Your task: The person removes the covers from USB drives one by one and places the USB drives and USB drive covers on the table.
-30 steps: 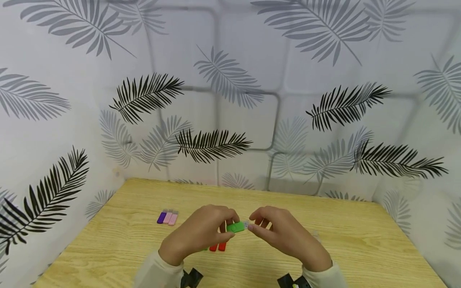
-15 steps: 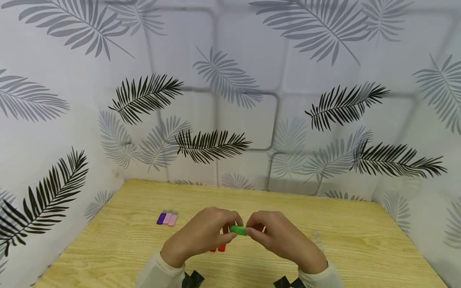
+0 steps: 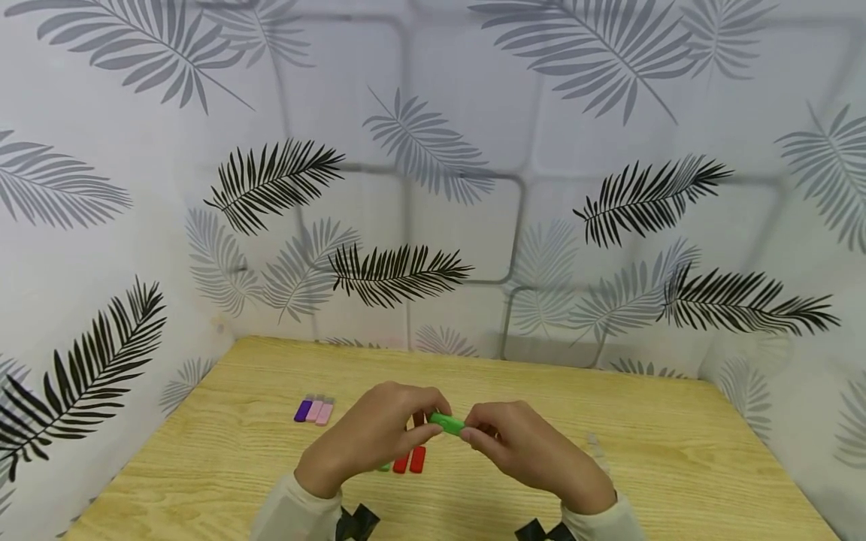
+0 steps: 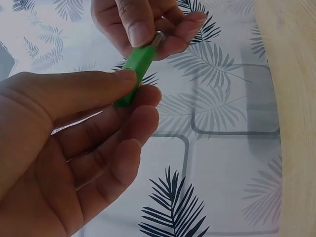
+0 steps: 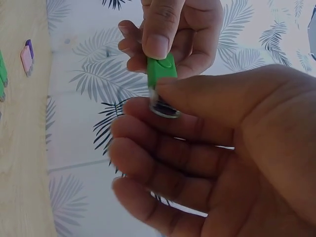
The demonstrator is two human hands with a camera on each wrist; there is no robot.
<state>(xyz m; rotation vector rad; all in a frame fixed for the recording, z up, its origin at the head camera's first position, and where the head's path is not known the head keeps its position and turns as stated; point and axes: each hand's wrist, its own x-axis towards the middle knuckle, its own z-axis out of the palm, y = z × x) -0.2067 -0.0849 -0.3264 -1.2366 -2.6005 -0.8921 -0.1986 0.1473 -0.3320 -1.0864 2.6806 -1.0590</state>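
Observation:
A green USB flash drive point(image 3: 448, 424) is held between both hands above the table, its right end tilted lower in the head view. My left hand point(image 3: 379, 432) pinches one end of the green body between thumb and fingers. At the other end, my right hand point(image 3: 521, 439) has its thumb and forefinger on the drive. A shiny connector end point(image 4: 158, 38) pokes out past the right thumb in the left wrist view. From the right wrist, that end point(image 5: 164, 109) looks clear and dark inside, partly covered by the thumb.
On the wooden table point(image 3: 663, 451), a purple drive point(image 3: 304, 410) and pink drives point(image 3: 325, 411) lie at the left. Red drives point(image 3: 418, 459) and a green one point(image 3: 385, 467) lie under the left hand. A translucent strip point(image 3: 598, 454) is at the right. Leaf-patterned cloth hangs behind.
The right hand has come in from the connector side and now pinches that end of the drive. The drive has turned so its right end points lower.

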